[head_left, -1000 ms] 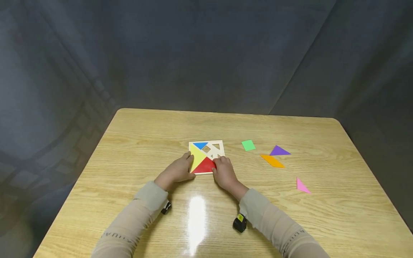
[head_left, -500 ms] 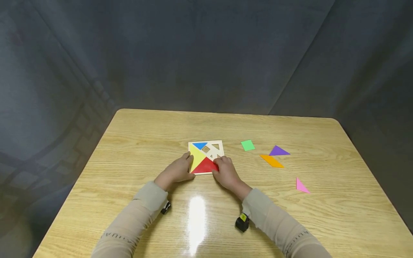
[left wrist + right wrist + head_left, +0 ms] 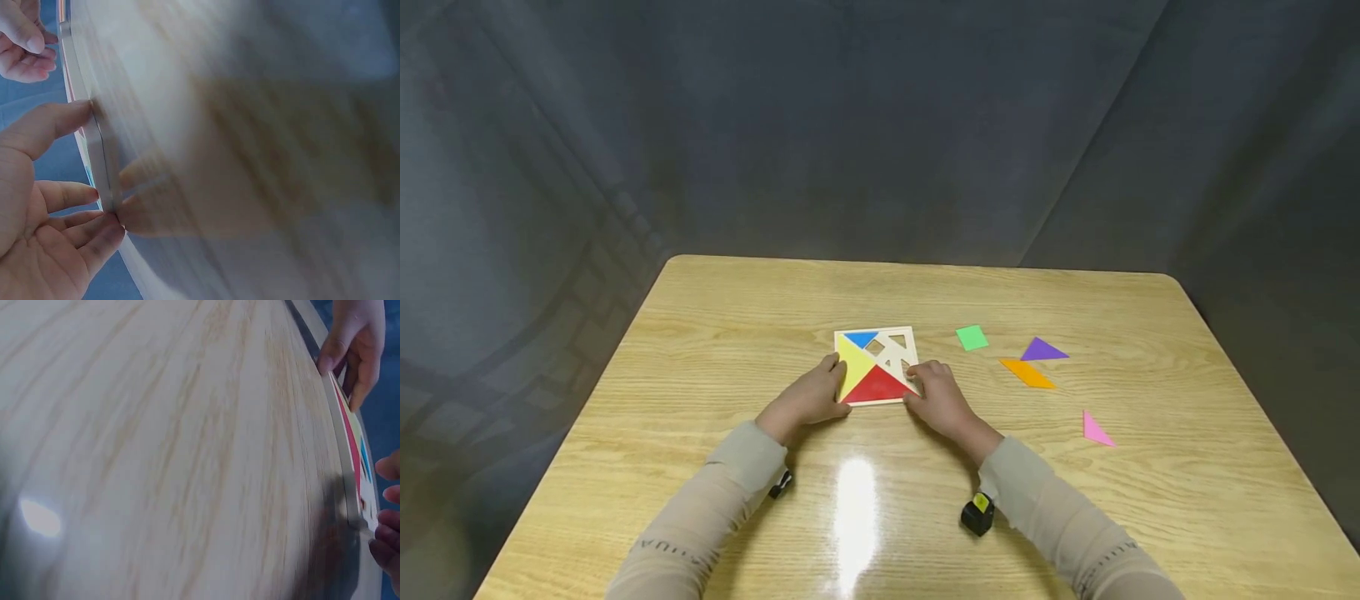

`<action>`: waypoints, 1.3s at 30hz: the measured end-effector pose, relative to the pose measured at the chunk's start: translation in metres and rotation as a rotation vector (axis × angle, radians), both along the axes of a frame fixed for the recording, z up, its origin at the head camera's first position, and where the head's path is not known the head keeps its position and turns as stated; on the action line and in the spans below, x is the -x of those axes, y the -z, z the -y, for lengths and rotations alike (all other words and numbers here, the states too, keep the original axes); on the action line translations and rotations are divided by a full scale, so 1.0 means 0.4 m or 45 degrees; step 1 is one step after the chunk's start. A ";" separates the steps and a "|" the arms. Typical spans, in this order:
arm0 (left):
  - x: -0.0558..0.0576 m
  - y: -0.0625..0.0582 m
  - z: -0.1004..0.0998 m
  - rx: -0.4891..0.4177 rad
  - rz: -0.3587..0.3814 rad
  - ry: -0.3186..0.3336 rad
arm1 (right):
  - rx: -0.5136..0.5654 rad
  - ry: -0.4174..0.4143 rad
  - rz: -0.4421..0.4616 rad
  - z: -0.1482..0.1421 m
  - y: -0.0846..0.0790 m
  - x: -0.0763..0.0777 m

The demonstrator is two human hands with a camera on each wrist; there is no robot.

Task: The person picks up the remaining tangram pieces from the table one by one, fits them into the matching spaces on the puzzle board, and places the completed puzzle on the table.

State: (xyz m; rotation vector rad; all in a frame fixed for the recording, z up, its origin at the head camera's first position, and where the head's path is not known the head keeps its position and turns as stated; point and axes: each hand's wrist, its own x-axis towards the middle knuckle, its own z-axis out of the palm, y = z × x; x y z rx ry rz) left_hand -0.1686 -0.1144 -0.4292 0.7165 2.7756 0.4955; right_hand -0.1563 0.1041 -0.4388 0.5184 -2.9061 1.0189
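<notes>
A white tangram board (image 3: pixel 891 351) lies on the table, with a yellow triangle (image 3: pixel 853 364), a red triangle (image 3: pixel 878 387) and a small blue triangle (image 3: pixel 861 338) in it. Cut-out holes show in the board's right part. My left hand (image 3: pixel 808 397) grips the board's near-left corner, thumb on the near edge and fingers along the left side. My right hand (image 3: pixel 942 402) is at the board's near-right corner, its fingers loosely bent beside the red triangle's tip. In the left wrist view, the right hand (image 3: pixel 25 44) shows nothing between its fingers.
To the right of the board lie a green square (image 3: pixel 972 337), a purple triangle (image 3: pixel 1043 350), an orange parallelogram (image 3: pixel 1028 373) and a pink triangle (image 3: pixel 1097 428). Purple and orange lie close together. A dark curtain (image 3: pixel 880 133) hangs behind the wooden table (image 3: pixel 737 292).
My right hand has slid right along the red triangle to the board's corner, uncovering the triangle's right tip. My left hand keeps its hold. The view has shifted slightly.
</notes>
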 end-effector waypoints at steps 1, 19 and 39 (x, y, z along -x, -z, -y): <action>0.001 0.000 0.001 -0.001 -0.007 0.005 | 0.007 0.004 0.007 -0.004 -0.002 0.001; 0.012 0.004 0.005 -0.014 -0.005 0.008 | 0.030 0.067 0.085 -0.110 -0.003 0.020; 0.012 0.010 -0.002 -0.036 -0.065 0.073 | -0.017 0.147 0.104 -0.228 -0.015 0.010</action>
